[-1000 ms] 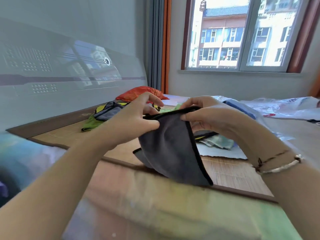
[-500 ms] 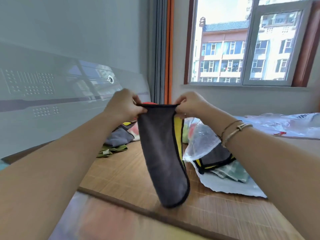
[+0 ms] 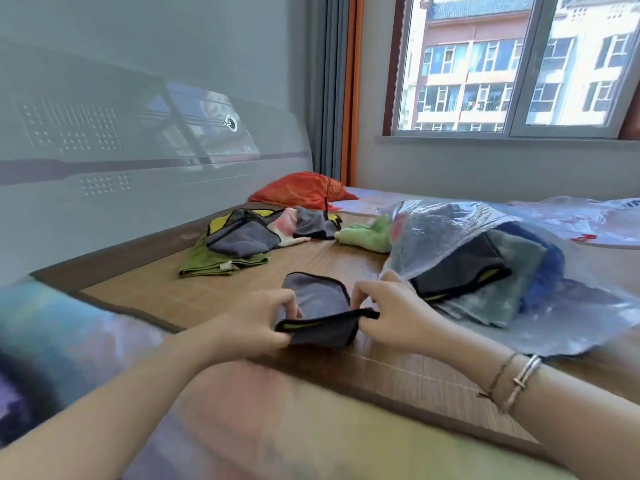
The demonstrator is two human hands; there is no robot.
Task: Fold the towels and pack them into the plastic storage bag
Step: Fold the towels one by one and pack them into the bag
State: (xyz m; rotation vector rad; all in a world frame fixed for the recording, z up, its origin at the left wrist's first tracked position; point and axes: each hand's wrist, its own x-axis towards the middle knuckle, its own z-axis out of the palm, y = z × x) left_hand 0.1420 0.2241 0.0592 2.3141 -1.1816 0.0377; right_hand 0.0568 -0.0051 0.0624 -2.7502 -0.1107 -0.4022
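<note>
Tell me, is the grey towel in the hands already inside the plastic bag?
No, the grey towel lies on the mat, pinched by both hands, left of the plastic bag.

Grey towel [image 3: 318, 299] matt cloth; bag [image 3: 450, 230] glossy clear plastic; mat [image 3: 194, 292] woven.

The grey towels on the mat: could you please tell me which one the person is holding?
The grey towel with black trim nearest the camera: left hand and right hand pinch its near edge. The others lie untouched farther back.
</note>
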